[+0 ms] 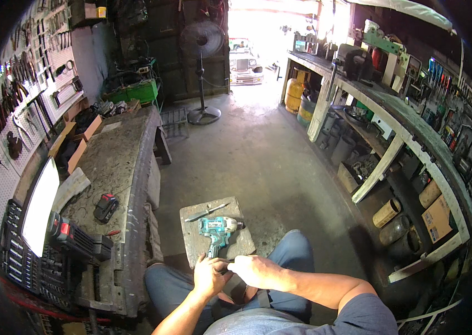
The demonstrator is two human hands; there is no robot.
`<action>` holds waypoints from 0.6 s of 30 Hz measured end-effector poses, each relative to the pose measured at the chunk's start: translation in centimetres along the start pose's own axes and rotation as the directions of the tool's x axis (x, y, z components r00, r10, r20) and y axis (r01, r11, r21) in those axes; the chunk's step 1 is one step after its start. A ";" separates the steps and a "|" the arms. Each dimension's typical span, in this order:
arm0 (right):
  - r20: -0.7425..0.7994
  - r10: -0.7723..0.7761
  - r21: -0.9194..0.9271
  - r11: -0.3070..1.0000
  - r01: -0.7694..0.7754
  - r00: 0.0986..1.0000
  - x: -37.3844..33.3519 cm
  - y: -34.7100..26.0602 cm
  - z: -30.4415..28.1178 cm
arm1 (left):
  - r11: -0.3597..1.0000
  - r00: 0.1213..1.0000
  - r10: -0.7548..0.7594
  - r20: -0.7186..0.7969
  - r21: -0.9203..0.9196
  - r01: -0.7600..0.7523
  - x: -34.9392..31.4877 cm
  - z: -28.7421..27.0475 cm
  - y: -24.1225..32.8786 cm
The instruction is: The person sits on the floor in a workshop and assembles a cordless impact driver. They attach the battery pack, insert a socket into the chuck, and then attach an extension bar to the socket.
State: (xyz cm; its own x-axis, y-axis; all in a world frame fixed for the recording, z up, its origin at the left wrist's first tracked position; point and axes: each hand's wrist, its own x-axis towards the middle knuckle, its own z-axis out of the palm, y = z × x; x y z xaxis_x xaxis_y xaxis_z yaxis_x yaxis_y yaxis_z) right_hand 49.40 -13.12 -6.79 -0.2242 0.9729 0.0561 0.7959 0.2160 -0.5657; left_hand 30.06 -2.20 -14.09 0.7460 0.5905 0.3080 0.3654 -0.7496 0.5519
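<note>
My left hand (211, 276) and my right hand (255, 272) meet above my lap, both with fingers closed. Between them sits a small, thin, dark piece too little to name. Just beyond my hands a teal cordless impact wrench (217, 228) lies on its side on a worn square stool top (238, 207). Its handle points back at my left hand and its nose faces right. Behind it on the same top rests a slim dark tool with a metal tip (205, 213), perhaps a screwdriver.
At my left stands a greasy workbench (114, 159) bearing a black-and-red battery (106, 207), a lit work light (41, 206) and a socket set (18, 259). A long bench (325, 66) with shelves runs along the right. Farther off are a pedestal fan (201, 42) and a yellow gas cylinder (294, 95).
</note>
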 end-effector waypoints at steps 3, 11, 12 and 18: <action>0.028 -0.007 -0.035 0.999 0.008 1.000 0.3 0.1 -0.3 | 0.999 1.000 0.017 -0.007 0.035 -0.016 0.0 0.0 0.2; -0.050 0.106 -0.006 0.994 -0.106 0.993 0.2 -0.3 0.4 | 0.999 1.000 0.000 0.031 0.036 -0.001 0.0 0.0 0.1; -0.059 0.088 0.025 0.996 -0.087 0.994 0.4 0.0 0.7 | 0.999 0.999 -0.008 0.045 0.049 0.006 0.0 0.0 0.1; 0.004 -0.048 -0.022 0.999 0.048 0.999 0.1 0.6 1.1 | 0.999 1.000 0.017 -0.012 0.034 -0.017 0.0 0.1 0.0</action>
State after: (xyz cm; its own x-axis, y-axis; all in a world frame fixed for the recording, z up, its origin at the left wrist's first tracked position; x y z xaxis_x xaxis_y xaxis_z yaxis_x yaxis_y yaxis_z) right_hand 49.24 -13.01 -7.99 -0.2644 0.9611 0.0805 0.7961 0.2646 -0.5443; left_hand 30.09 -2.20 -14.17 0.7452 0.5811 0.3270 0.3714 -0.7690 0.5204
